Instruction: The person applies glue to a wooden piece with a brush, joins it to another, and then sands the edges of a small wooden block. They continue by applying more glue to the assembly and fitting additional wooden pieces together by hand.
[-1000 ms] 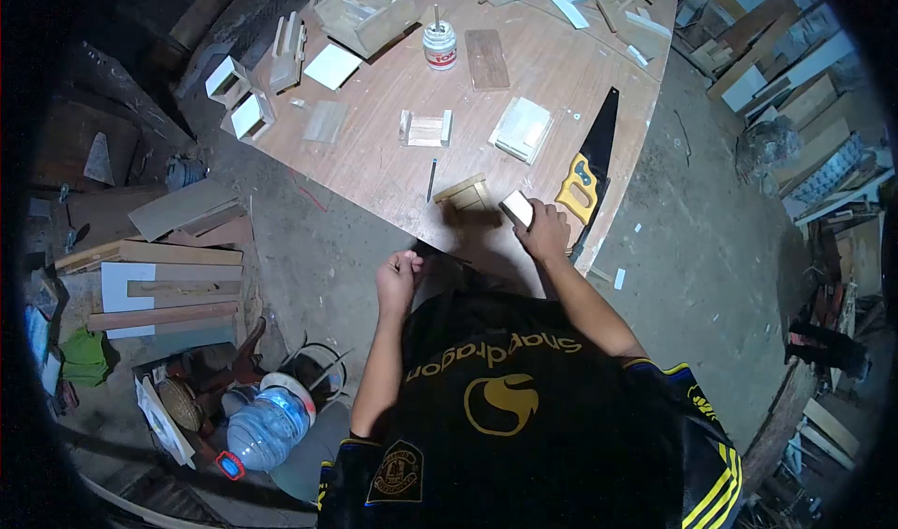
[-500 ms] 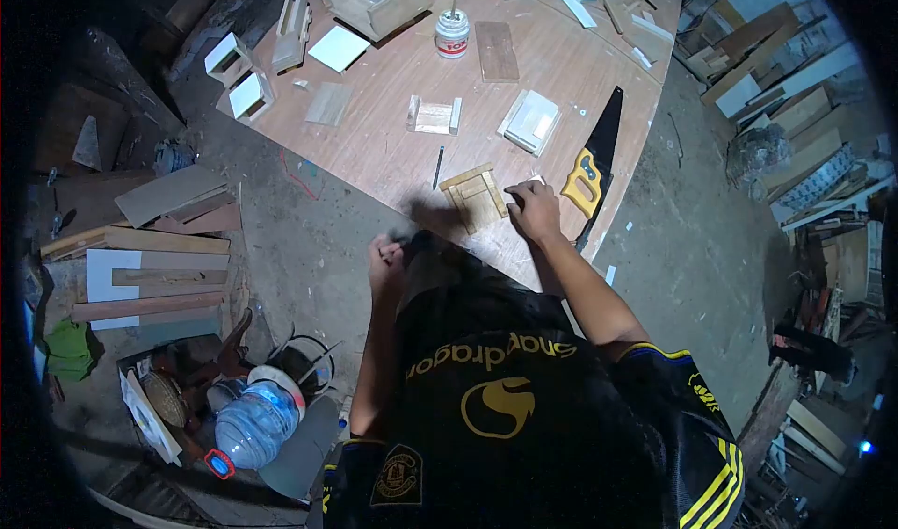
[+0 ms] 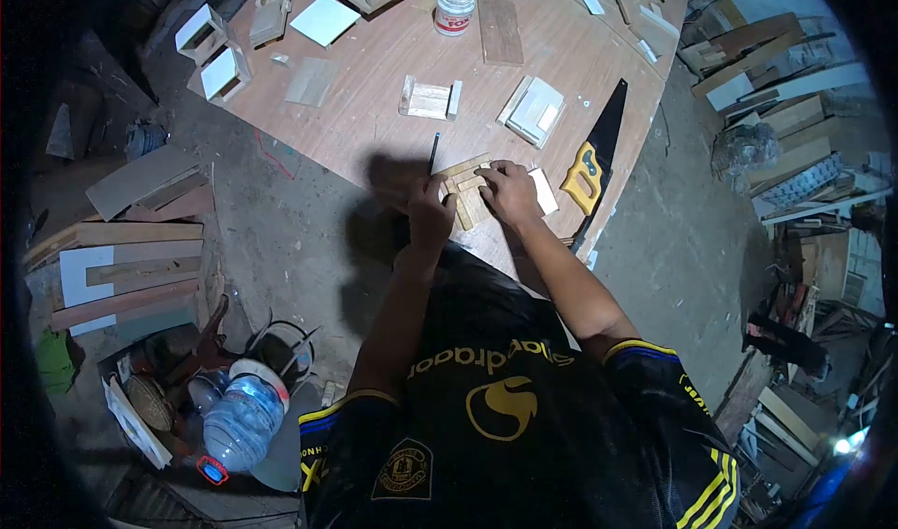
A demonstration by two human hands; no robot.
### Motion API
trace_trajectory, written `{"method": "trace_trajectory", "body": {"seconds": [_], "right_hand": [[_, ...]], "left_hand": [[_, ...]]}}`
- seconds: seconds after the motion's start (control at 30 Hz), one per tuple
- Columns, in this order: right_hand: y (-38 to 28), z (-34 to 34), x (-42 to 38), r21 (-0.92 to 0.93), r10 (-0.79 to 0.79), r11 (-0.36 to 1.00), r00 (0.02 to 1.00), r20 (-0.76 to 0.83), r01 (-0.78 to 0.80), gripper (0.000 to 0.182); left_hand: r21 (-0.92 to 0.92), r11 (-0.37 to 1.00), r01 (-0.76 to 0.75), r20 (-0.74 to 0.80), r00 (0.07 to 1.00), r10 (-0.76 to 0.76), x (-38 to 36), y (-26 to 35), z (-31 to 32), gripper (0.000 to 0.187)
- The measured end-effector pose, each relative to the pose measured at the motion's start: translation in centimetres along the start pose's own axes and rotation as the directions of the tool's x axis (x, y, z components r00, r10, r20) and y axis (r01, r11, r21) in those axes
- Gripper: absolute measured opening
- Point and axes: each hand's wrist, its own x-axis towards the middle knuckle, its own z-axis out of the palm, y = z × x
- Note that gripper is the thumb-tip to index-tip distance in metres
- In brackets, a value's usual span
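A small wooden frame [image 3: 470, 213] made of light strips lies near the table's front edge. My left hand [image 3: 430, 215] grips its left side, thumb and fingers bent at the edge. On the other side, my right hand [image 3: 513, 195] has its fingers curled onto the frame's upper right part, hiding some of it. A white flat piece [image 3: 544, 192] shows just right of that hand. Beyond my left hand lies a dark pencil [image 3: 434, 151]. A handsaw [image 3: 585, 179] with a yellow handle rests farther right.
Across the wooden table [image 3: 374, 136] stand a small wooden cradle-like piece [image 3: 429, 100], a white-topped block [image 3: 535, 111], a glue jar [image 3: 455, 11] and a brown board [image 3: 500, 31]. Offcuts lie at the far right. A water bottle [image 3: 241, 421] and stacked boards [image 3: 131, 276] are on the left floor.
My left hand has come up from beside the table to the frame's left side. My right hand has shifted left onto the frame. The camera view has moved slightly.
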Motion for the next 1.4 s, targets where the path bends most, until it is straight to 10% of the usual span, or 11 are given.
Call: {"method": "trace_trajectory", "body": {"seconds": [0.97, 1.4], "right_hand": [[0.4, 0.9, 0.7, -0.063, -0.014, 0.998, 0.998, 0.068, 0.018, 0.027], [0.5, 1.0, 0.6, -0.077, -0.042, 0.996, 0.998, 0.040, 0.045, 0.029]], "left_hand": [[0.381, 0.922, 0.063, -0.189, 0.982, 0.010, 0.5, 2.7, 2.4, 0.019], [0.241, 0.954, 0.179, -0.103, 0.982, -0.158, 0.2, 2.3, 2.5, 0.022]]}}
